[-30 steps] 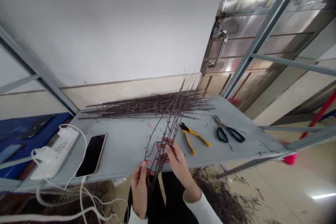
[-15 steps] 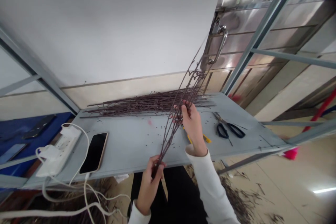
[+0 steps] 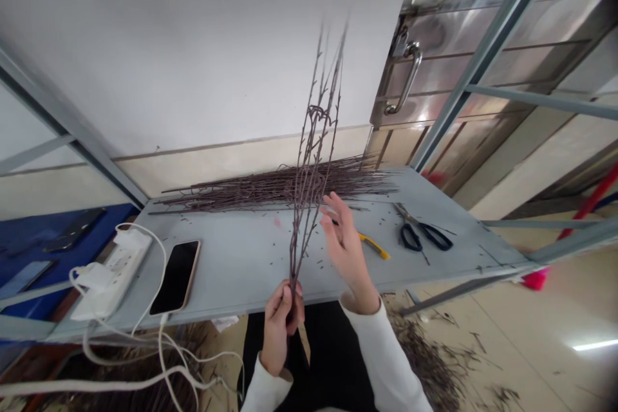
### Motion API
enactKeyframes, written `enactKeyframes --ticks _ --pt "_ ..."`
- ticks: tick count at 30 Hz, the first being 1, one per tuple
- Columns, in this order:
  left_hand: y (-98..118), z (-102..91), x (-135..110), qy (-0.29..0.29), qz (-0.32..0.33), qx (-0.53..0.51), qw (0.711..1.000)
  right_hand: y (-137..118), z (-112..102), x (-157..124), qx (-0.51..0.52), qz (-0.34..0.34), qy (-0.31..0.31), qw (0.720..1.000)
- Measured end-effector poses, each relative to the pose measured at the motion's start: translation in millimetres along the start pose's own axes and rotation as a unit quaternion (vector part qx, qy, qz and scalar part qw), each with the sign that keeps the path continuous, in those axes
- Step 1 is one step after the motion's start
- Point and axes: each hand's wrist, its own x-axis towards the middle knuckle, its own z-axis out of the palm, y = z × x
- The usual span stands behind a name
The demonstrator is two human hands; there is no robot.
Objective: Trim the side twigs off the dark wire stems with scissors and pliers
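Head camera looks down at my two hands. My left hand (image 3: 280,328) is closed tight around the bottom of a bunch of thin dark twigs (image 3: 309,174). The bunch stands up from my fist, and its tips point up in front of the white wall (image 3: 145,45). My right hand (image 3: 345,244) is open with the fingers spread out. It is just beside the bunch and does not touch it. Behind the bunch, a big pile of long twigs (image 3: 241,196) lies on a gray table (image 3: 232,270). Tiny bits of twig are all over the table top. Pliers with yellow handles (image 3: 374,246) lie near my right hand, and part of them is hidden behind it. Next to them are scissors with black handles (image 3: 420,237). On the left side of the table are a black phone (image 3: 176,277) lying flat and a white power strip (image 3: 113,273), with white cords (image 3: 164,360) hanging down past the edge. A heap of twig bits (image 3: 425,360) lies on the floor (image 3: 521,322) by the table. A steel door with a bent handle (image 3: 405,77) is behind the table on the right.
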Motion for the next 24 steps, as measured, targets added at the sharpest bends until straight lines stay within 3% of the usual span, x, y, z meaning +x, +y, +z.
enactKeyframes --ticks 5,12,18,24 --pt "-3 2.0 -3 -0.021 -0.02 -0.044 0.999 9 0 -11 0.008 0.021 -0.074 0.997" --pt "-2 -1.3 -3 -0.014 -0.023 -0.05 0.998 -4 10 -15 0.023 0.048 -0.159 0.986" --pt "4 -10.1 -6 -0.012 -0.033 0.007 0.999 -1 18 -20 0.052 0.064 -0.149 0.985" --pt "8 -25.3 5 0.034 -0.031 0.134 0.99 13 36 -46 0.134 0.117 -0.122 0.977"
